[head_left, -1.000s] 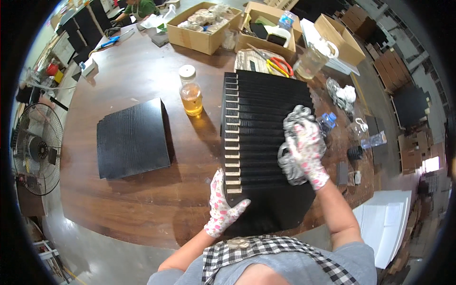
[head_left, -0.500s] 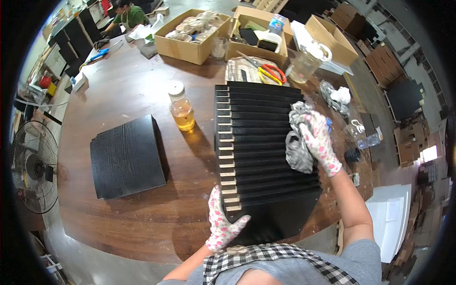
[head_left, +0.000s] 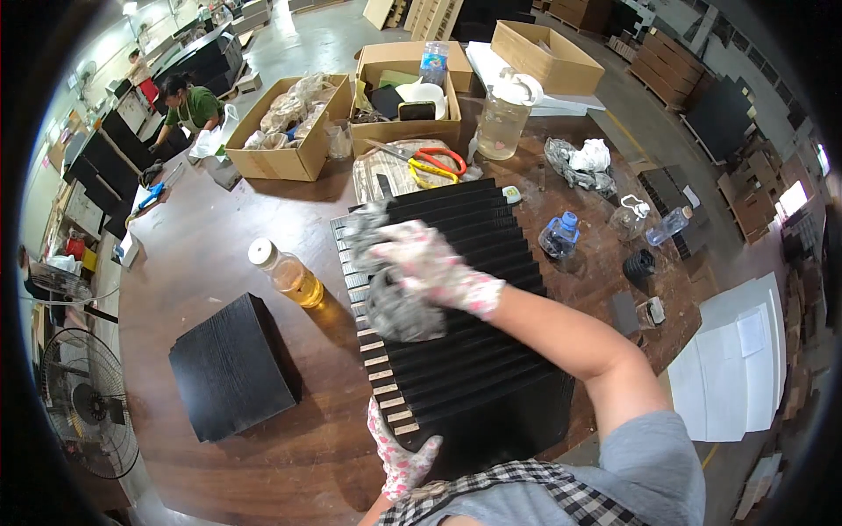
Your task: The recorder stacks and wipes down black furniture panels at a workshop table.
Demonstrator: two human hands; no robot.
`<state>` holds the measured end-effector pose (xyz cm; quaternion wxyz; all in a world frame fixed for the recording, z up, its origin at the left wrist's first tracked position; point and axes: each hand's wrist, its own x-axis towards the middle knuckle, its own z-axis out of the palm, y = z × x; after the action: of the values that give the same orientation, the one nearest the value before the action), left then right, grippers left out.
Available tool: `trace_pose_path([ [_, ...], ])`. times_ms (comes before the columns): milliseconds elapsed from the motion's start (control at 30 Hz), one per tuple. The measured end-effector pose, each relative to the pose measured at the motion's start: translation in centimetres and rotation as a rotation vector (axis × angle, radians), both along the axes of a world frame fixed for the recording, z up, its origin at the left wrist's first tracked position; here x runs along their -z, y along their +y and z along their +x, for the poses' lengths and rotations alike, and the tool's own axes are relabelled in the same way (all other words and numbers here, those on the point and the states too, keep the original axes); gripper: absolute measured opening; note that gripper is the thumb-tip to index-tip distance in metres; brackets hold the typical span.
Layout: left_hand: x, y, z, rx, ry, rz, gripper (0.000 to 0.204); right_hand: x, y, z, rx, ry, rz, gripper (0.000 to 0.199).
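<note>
While my right hand (head_left: 430, 263) presses a grey rag (head_left: 396, 307) onto the slatted black panel (head_left: 474, 342), the step in hand appears to be wiping the slats. Its gloved fingers are closed around the rag, which bunches under the palm and trails toward 10 o'clock. My left hand (head_left: 399, 456), also gloved, lies flat with fingers spread on the panel's near corner at 6 o'clock, steadying it. The panel lies on the table (head_left: 219, 245), directly beneath both hands. An oil bottle (head_left: 285, 273) stands at 9 o'clock of the rag, well apart. I judge the next stroke calls for firm pressure along the slats, not across them.
</note>
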<state>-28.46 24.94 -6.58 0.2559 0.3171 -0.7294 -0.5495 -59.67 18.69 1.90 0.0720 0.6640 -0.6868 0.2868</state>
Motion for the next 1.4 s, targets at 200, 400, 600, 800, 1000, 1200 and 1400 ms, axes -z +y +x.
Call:
trace_pose_path([
  [200, -1.5, -0.7, -0.4, 0.004, 0.039, -0.041, 0.115, -0.9, 13.8, -12.3, 0.374, 0.228, 0.032, 0.033],
  [400, -0.5, -0.5, 0.2, 0.011, 0.072, -0.071, 0.114, -4.7, 9.2, -11.5, 0.492, -0.264, -0.092, 0.028],
  [600, -1.7, -0.1, -0.3, 0.014, 0.124, 0.041, 0.110, -0.2, -2.9, -3.9, 0.362, 0.175, 0.046, 0.028],
  [800, -1.1, -0.1, -0.5, 0.007, 0.100, 0.020, 0.115, -0.8, -11.9, 0.2, -0.288, -0.300, -0.029, 0.029],
  [1000, -0.8, -0.3, -0.2, 0.009, 0.089, -0.036, 0.113, -0.4, -4.5, -5.3, -0.085, 0.053, -0.013, 0.035],
  [1200, -1.7, -0.7, -0.3, 0.044, 0.094, 0.033, 0.114, -1.7, 6.7, -16.8, 0.133, 0.117, -0.027, 0.030],
  [1400, -1.4, -0.9, 0.4, 0.022, 0.039, -0.065, 0.110, -7.4, 4.3, -9.6, 0.154, -0.342, -0.157, 0.026],
])
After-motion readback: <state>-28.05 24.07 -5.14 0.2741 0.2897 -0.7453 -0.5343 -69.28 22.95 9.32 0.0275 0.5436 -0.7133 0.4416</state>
